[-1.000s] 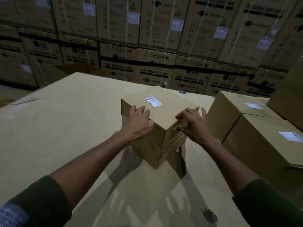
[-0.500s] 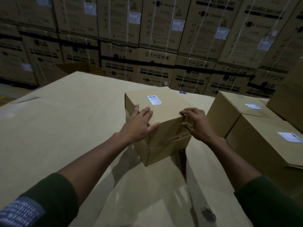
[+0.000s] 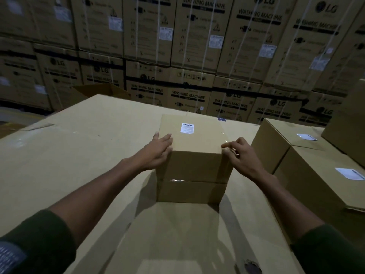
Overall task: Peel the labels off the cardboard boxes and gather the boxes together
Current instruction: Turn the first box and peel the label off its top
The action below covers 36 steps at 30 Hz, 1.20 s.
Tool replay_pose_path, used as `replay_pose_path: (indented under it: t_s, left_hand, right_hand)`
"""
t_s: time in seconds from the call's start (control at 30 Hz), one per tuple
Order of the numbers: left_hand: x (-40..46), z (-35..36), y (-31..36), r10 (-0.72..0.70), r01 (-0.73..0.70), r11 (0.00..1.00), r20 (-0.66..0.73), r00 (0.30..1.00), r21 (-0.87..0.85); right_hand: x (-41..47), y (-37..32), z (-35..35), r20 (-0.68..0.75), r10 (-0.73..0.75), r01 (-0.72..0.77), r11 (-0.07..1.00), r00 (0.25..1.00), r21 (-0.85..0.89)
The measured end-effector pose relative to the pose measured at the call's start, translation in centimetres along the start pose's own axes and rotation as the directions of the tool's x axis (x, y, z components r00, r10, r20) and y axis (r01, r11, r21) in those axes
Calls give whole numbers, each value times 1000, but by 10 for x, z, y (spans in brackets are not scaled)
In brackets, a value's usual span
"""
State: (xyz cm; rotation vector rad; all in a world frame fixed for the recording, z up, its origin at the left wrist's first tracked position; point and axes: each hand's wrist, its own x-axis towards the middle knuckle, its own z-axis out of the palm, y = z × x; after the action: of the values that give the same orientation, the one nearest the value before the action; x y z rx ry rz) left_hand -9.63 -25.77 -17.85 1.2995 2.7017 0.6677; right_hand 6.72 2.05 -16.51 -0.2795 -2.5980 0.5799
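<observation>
A small brown cardboard box (image 3: 193, 167) stands in the middle of a big cardboard surface (image 3: 79, 155), its front face square to me. A white barcode label (image 3: 187, 128) is stuck on its top, towards the far side. My left hand (image 3: 158, 153) presses flat against the box's upper left edge, fingers straight and lying over the top. My right hand (image 3: 241, 155) holds the upper right corner with curled fingers, the index tip on the top edge.
Two larger cardboard boxes (image 3: 280, 139) (image 3: 316, 184) stand side by side at the right, each with a white label on top (image 3: 306, 136) (image 3: 350, 173). A wall of stacked washing machine cartons (image 3: 197, 56) closes off the back. A dark mark (image 3: 251, 266) is on the surface near me.
The small box has turned from corner-on to front-on between my hands. My left hand slid to its left edge, my right hand to its right corner.
</observation>
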Motion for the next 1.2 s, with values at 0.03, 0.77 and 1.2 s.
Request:
replay_pose_path:
  t_s: [0.03, 0.77, 1.2]
  left_hand:
    - [0, 1, 0, -33, 33, 999, -34, 999, 3]
    - [42, -4, -6, -204, 205, 979, -65, 977, -1]
    - [7, 8, -3, -165, 181, 981, -185, 969, 71]
  right_hand:
    - [-3, -2, 1, -32, -22, 22, 1000, 999, -7]
    - [61, -44, 21, 5, 3, -3, 994, 1000, -108]
    - [116, -77, 60, 161, -62, 117, 926, 985, -359]
